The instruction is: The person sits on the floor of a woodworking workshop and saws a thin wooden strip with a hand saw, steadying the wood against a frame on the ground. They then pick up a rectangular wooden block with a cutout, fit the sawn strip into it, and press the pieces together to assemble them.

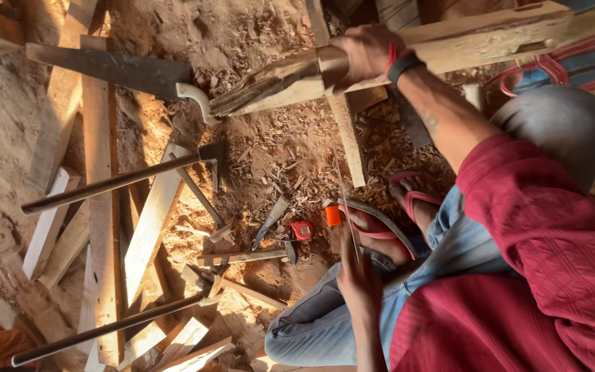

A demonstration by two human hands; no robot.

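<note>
Red cloth of my sleeve (552, 227) filled the near corner, with my jeans (352, 317) below it and my feet in red sandals (380, 231) on the dirt floor (277, 148).

Biggest of the things in hand was the long pale beam (490, 38), which lay across the top of the view above the ground. My right hand (363, 52) gripped it where a rough, split chunk of wood (270, 83) met its end, fingers clamped together over the joint. A dark band (405, 63) sat on that wrist.

My left hand (359, 275) was lower, just above my knee, its grip closed on a thin metal strip (346, 200) that ran up toward the beam; I could not tell exactly how the fingers lay around it.

Planks (101, 207) lay scattered over the floor to the side. A handsaw (115, 69) rested near the chunk's far end, its pale handle almost touching it. Two long-handled hammers (125, 179) lay among the planks, well apart from my hands. Smaller yet, a chisel (270, 224) and a red and orange tape measure (302, 230) sat in the shavings (290, 162) just beside my foot.
</note>
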